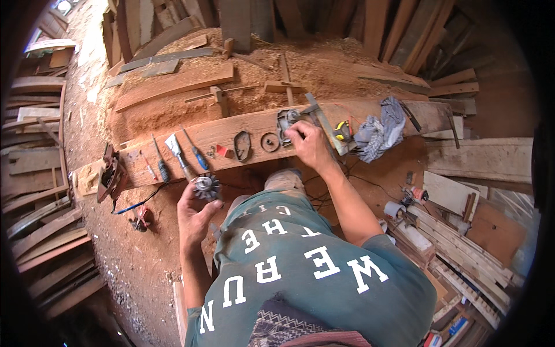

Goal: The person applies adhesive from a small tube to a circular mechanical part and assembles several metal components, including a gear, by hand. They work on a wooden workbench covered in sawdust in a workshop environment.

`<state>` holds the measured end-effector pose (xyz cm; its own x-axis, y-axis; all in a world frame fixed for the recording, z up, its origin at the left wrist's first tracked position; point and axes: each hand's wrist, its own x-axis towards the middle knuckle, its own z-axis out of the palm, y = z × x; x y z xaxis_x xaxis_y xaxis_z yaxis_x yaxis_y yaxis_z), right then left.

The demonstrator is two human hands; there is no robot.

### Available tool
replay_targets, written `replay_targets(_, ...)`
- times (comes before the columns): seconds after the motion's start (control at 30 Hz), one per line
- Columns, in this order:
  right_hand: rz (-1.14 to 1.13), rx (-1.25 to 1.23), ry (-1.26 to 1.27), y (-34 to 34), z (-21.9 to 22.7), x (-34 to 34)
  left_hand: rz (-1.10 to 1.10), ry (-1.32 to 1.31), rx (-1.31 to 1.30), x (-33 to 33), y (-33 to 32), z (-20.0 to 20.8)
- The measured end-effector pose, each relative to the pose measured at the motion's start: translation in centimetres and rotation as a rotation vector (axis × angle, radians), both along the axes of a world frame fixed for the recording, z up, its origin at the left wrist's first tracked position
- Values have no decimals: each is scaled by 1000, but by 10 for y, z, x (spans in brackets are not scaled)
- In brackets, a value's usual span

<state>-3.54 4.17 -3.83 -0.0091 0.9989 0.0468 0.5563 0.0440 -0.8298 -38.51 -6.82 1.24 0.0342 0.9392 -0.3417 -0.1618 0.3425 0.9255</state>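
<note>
In my left hand (193, 214) is a round finned motor fan (206, 187), raised just off the near edge of the wooden beam (173, 151). My right hand (312, 144) is over the beam, fingers curled together at the edge of a grey metal machine housing (284, 120). Whatever sits between those fingertips is hidden. Left of the housing lie a round metal ring (269, 142) and a dark oval guard-like frame (242, 146). A small red part (224, 151), a blue-handled screwdriver (200, 159), a wide-bladed chisel (176, 149) and another screwdriver (161, 163) follow along the beam.
Right of the housing are a metal square (325, 126), a yellow tape measure (343, 131) and a crumpled grey cloth (381, 130). A dark reddish tool (111, 172) stands at the beam's left end. Sawdust (260, 63) and boards lie beyond; stacked planks (462, 254) flank the right.
</note>
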Motion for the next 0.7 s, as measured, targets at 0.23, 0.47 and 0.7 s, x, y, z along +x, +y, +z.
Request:
replay_targets(0.23,-320,-389,-245,-11,-104,99,244,20,59,-21,-4,-15)
replay_targets(0.47,-169,-256,-440,-48,-156,70,503,-211,-76,-38,3,-30)
replay_targets(0.7,-163,-354,-708,-27,-174,19,436,30,3,-18,10,-33)
